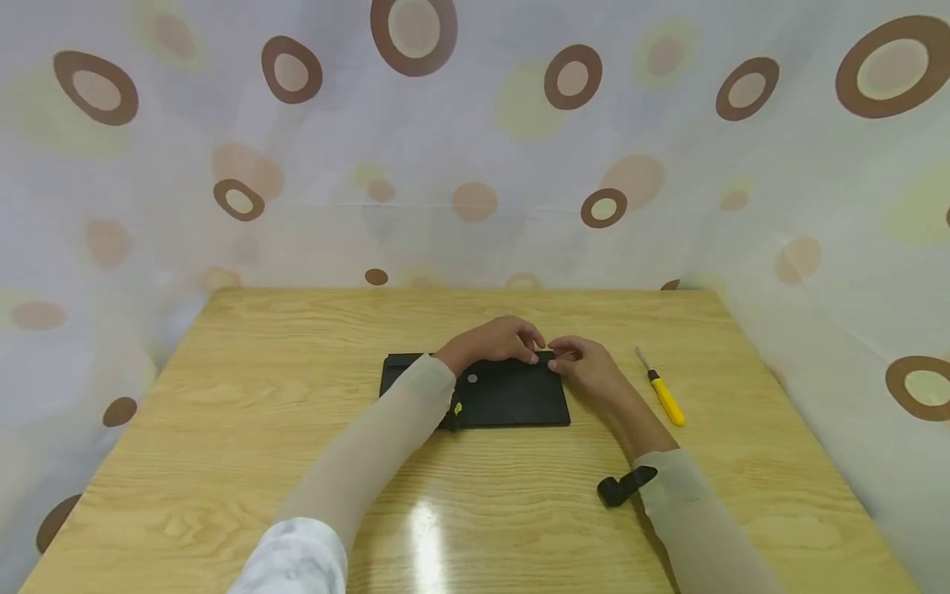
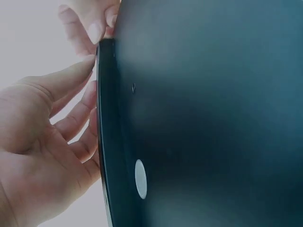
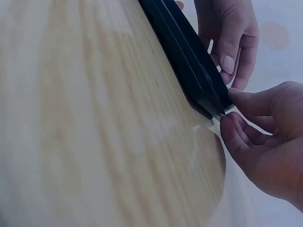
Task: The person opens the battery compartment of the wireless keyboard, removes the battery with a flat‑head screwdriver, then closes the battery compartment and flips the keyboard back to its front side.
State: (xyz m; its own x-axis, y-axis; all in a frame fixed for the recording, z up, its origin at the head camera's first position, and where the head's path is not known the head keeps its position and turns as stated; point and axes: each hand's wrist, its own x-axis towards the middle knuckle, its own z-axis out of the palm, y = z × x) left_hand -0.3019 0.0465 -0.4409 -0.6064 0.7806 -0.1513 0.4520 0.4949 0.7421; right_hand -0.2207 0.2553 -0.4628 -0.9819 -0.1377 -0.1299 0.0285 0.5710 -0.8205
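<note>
A flat black rectangular device [image 1: 512, 396] lies on the table, with a raised strip along its far edge and a round silver mark [image 1: 472, 379] on top. At its far right corner, my right hand [image 1: 590, 369] pinches the edge between thumb and fingers; the right wrist view shows the thumb [image 3: 253, 101] above and a finger below. Close beside it, my left hand [image 1: 493, 340] holds the far edge, fingers behind it and thumb towards the front. Fingers of the left hand [image 2: 52, 142] touch the strip in the left wrist view. The exact contact at the corner is too small to tell.
A screwdriver [image 1: 668, 403] with a yellow handle lies to the right of the device. The wooden table [image 1: 245, 412] ends at a patterned curtain [image 1: 475, 148] behind and at both sides. Black wrist cameras [image 1: 627, 487] are strapped over the sleeves.
</note>
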